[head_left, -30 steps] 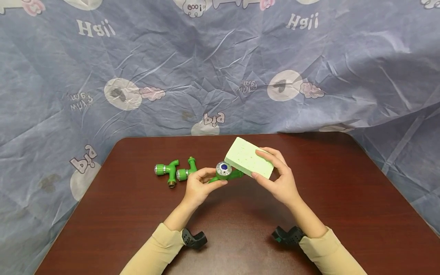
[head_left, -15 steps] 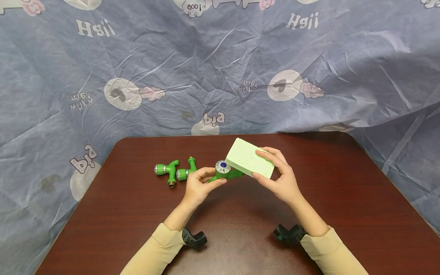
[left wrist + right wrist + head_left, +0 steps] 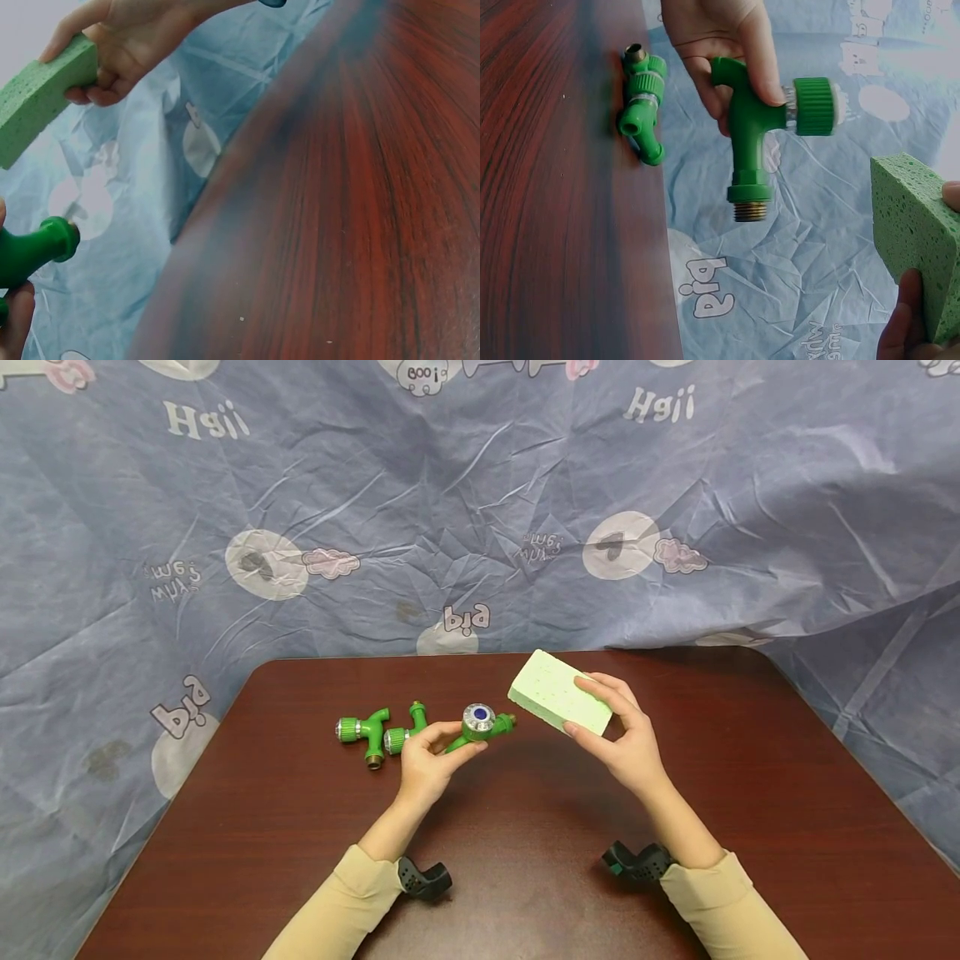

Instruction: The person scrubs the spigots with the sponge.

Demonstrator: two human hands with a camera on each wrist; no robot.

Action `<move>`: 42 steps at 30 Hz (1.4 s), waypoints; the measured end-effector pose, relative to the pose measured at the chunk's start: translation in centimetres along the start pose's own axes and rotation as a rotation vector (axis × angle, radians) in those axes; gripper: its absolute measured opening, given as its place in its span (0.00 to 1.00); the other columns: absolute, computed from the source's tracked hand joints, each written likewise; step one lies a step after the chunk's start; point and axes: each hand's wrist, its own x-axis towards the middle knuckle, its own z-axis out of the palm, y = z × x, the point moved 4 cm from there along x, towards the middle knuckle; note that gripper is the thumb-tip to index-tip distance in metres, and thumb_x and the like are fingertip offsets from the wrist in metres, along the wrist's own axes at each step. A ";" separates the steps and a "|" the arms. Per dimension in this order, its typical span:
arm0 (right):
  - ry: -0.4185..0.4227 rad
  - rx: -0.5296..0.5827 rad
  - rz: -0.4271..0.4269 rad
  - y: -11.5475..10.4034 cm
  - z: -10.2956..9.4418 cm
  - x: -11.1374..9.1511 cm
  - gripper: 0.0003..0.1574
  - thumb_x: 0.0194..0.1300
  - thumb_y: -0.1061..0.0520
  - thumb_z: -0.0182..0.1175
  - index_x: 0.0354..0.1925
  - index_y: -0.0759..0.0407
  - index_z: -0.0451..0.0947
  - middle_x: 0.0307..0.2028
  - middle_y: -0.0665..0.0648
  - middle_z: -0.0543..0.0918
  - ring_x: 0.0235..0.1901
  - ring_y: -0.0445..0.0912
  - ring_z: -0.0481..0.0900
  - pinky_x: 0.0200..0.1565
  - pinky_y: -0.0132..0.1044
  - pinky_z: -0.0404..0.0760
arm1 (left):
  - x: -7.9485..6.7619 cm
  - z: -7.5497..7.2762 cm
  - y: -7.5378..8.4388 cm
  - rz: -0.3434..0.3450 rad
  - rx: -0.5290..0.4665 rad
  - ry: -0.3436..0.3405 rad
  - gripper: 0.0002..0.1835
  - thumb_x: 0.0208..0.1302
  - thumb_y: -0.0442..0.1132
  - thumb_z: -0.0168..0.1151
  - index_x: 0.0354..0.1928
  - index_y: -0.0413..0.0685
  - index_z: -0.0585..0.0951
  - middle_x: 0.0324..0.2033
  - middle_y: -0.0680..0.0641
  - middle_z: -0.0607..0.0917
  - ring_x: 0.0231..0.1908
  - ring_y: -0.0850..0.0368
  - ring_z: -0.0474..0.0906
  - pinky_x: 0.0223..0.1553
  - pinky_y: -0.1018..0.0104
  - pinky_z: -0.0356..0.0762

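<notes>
My left hand (image 3: 430,764) pinches a green tap (image 3: 748,135) by its spout side, thumb and fingers just below the ribbed knob. The tap's round knob with a blue centre faces up in the head view, and its brass threaded end points right. In my right hand (image 3: 626,739) is a pale green sponge (image 3: 561,692), gripped by its right end between thumb and fingers. Sponge and tap stand apart with a small gap. Two more green taps lie on the table behind the left hand: one tap (image 3: 372,735) at the far left, another tap (image 3: 408,732) partly hidden by that hand.
The dark red-brown table (image 3: 510,860) spreads under both arms. Behind it hangs a creased blue-grey printed cloth (image 3: 465,485). Black wrist mounts (image 3: 425,878) sit at both cuffs of the beige sleeves (image 3: 337,897).
The sponge has moved away from the tap, up and to the right, uncovering its threaded end. My left hand has shifted slightly left with the tap. The taps on the table have not moved.
</notes>
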 end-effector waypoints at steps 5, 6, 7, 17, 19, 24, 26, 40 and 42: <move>0.003 -0.016 -0.008 0.1 -0.3 0.1 0.33 0.48 0.80 0.62 0.55 0.78 0.68 0.56 0.73 0.65 0.50 0.43 0.70 0.38 0.22 0.73 | 0.1 -0.1 -1.0 -0.023 0.022 0.041 0.17 0.42 0.20 0.71 0.38 0.24 0.80 0.37 0.31 0.83 0.37 0.65 0.81 0.40 0.62 0.81; 0.003 -0.013 -0.012 0.1 -0.3 0.1 0.33 0.48 0.80 0.62 0.55 0.78 0.68 0.56 0.73 0.65 0.50 0.43 0.70 0.37 0.22 0.73 | 0.0 -0.1 -1.3 -0.025 0.036 0.046 0.17 0.42 0.21 0.72 0.38 0.25 0.81 0.37 0.31 0.83 0.37 0.65 0.81 0.40 0.60 0.81; 0.002 -0.007 -0.012 0.3 -0.4 0.1 0.33 0.49 0.79 0.62 0.56 0.78 0.68 0.57 0.73 0.65 0.49 0.43 0.70 0.37 0.22 0.73 | 0.0 -0.1 -1.5 -0.025 0.052 0.050 0.16 0.42 0.21 0.72 0.38 0.26 0.81 0.37 0.32 0.83 0.36 0.64 0.81 0.40 0.58 0.81; 0.007 0.031 0.023 3.2 -1.1 0.0 0.36 0.49 0.78 0.64 0.58 0.70 0.70 0.59 0.64 0.66 0.51 0.46 0.70 0.36 0.24 0.75 | -0.2 -0.5 -5.2 0.045 0.235 0.052 0.16 0.42 0.27 0.75 0.37 0.33 0.84 0.35 0.38 0.85 0.38 0.42 0.82 0.39 0.46 0.79; 0.008 0.043 0.016 3.2 -1.1 0.0 0.35 0.49 0.77 0.64 0.58 0.70 0.71 0.59 0.64 0.67 0.51 0.47 0.70 0.36 0.24 0.75 | -0.1 -0.7 -6.3 0.051 0.256 0.061 0.16 0.41 0.29 0.76 0.36 0.36 0.85 0.34 0.40 0.86 0.38 0.43 0.82 0.38 0.48 0.80; 0.018 0.065 0.019 3.3 -1.2 0.1 0.35 0.49 0.78 0.64 0.57 0.71 0.71 0.58 0.63 0.67 0.51 0.48 0.70 0.37 0.24 0.75 | -0.1 -0.9 -7.4 0.021 0.266 0.044 0.17 0.39 0.31 0.78 0.36 0.44 0.85 0.34 0.45 0.86 0.37 0.50 0.83 0.37 0.59 0.82; 0.020 0.066 0.023 3.3 -1.2 0.1 0.35 0.49 0.78 0.64 0.57 0.71 0.71 0.58 0.62 0.67 0.51 0.48 0.70 0.37 0.24 0.75 | -0.1 -0.9 -7.7 -0.009 0.275 0.019 0.17 0.40 0.30 0.77 0.36 0.44 0.84 0.36 0.46 0.86 0.39 0.52 0.83 0.38 0.63 0.82; 0.019 0.069 0.026 3.2 -1.2 0.1 0.35 0.48 0.78 0.64 0.57 0.71 0.72 0.58 0.62 0.68 0.50 0.47 0.70 0.37 0.24 0.75 | -0.4 -0.7 -8.7 -0.175 0.353 -0.152 0.25 0.44 0.28 0.74 0.49 0.41 0.82 0.46 0.41 0.83 0.45 0.47 0.81 0.44 0.64 0.80; 0.018 0.066 0.030 3.2 -1.2 0.0 0.35 0.48 0.78 0.64 0.57 0.71 0.72 0.58 0.62 0.68 0.50 0.47 0.70 0.37 0.24 0.75 | -0.4 -0.7 -8.7 -0.181 0.344 -0.161 0.25 0.44 0.28 0.74 0.50 0.40 0.82 0.46 0.40 0.83 0.46 0.47 0.81 0.45 0.65 0.79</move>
